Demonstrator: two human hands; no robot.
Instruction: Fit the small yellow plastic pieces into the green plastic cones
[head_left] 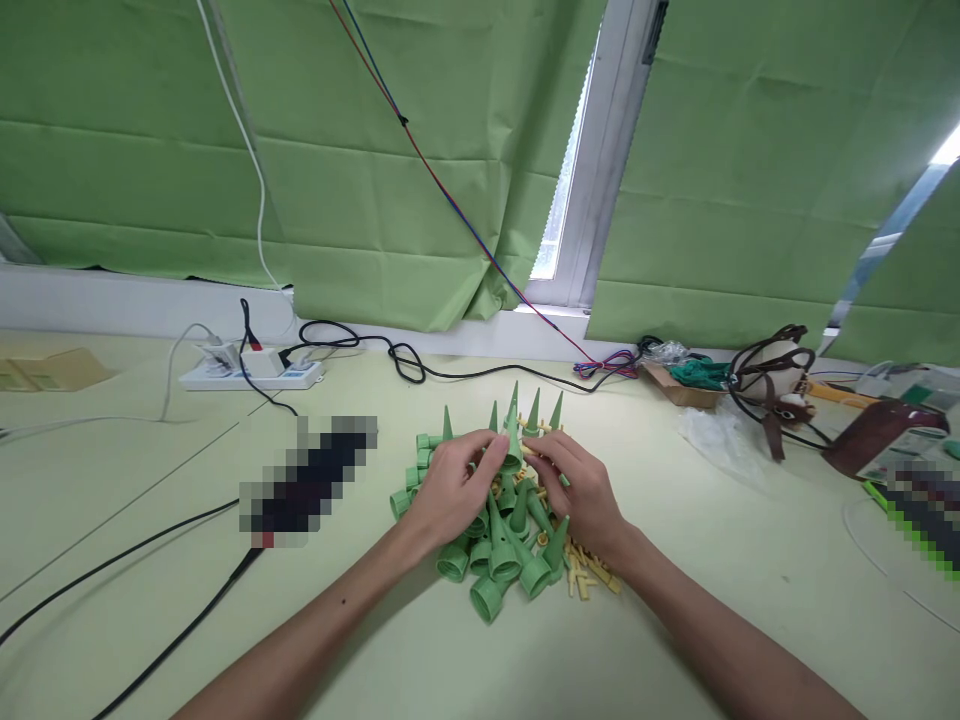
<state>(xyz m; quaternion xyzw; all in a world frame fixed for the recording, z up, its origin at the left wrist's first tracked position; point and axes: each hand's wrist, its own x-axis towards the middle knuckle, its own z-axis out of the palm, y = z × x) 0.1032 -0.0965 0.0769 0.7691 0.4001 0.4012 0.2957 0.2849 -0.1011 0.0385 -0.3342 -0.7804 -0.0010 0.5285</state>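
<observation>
My left hand is closed on a green plastic cone, which it holds upright with the pointed end up. Close beside it, my right hand pinches a small yellow plastic piece against the cone's side; the fingers hide part of it. Below both hands lies a heap of similar green cones, several with their round open ends facing me. Behind the hands, a few cones stand with tips up. Small yellow pieces lie loose under my right wrist and among the cones.
A blurred dark object with a black cable lies left on the table. Farther back are a white power strip and black cord. At right are a cardboard box, clear plastic bag and dark red object.
</observation>
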